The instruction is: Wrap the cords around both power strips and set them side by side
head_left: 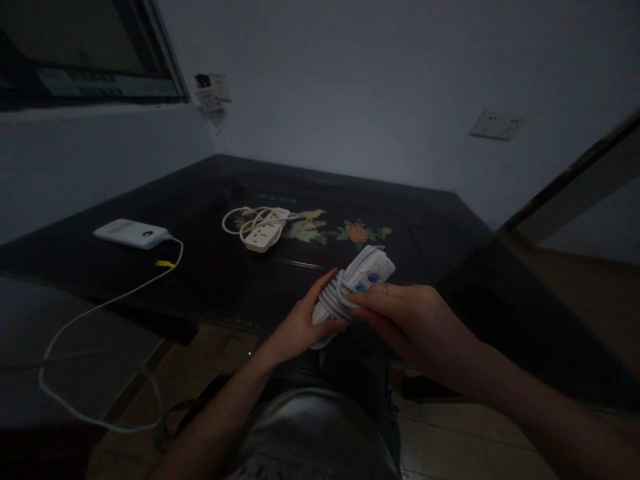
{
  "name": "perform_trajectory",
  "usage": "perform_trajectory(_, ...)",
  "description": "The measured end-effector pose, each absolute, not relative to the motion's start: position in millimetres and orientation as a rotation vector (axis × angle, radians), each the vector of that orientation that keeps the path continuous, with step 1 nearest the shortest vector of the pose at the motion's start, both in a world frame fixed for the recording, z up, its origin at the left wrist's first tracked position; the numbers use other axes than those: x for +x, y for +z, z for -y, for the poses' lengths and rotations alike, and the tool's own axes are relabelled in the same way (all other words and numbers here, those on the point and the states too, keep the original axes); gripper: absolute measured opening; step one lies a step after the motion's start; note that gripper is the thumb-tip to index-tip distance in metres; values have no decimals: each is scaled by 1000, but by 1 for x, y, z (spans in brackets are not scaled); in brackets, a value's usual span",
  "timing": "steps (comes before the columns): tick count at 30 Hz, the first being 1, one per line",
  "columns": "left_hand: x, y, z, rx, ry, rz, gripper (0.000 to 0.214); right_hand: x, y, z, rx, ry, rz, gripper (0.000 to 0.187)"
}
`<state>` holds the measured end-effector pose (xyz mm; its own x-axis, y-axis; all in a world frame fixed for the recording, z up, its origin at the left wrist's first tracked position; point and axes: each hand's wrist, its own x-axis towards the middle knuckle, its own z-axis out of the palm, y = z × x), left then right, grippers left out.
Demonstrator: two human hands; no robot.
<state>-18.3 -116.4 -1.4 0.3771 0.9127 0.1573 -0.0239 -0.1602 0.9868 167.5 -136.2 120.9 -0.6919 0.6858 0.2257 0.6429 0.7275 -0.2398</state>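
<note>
Forearms [545, 407] cropped; left hand [299, 327] clasping half-hidden white strip [379, 265]; right hand [417, 319] grip on cord [334, 297].

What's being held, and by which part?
A white cord-wrapped strip: the left hand grips its nearer, cord-wound part; the right hand has fingers at the cord coils, whether pinching can't be told.

So the table's shoved up against the back wall. Power strip [267, 235] sits around mid-table [200, 203], its cord looped over it. Off to its left there's a handheld device [131, 233], cable [125, 294] trailing over the near edge, little tag [164, 264] just beside that. Closest to the person: a cord-wrapped bundle [338, 297] between left hand [301, 321] and right hand [413, 319]. Window's [95, 47] left, sockets [210, 99] in the far left corner, another socket plate [497, 125] on the wall behind, right side.
</note>
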Motion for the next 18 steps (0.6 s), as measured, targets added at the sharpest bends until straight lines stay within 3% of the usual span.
perform_trajectory(8,-16,1,121,1420,1005,-756,94,161,111,139,-863,33,2720,16)
perform_trajectory(18,-18,-4,122,1411,957,-732,82,173,123,137,-789,112,2701,26)
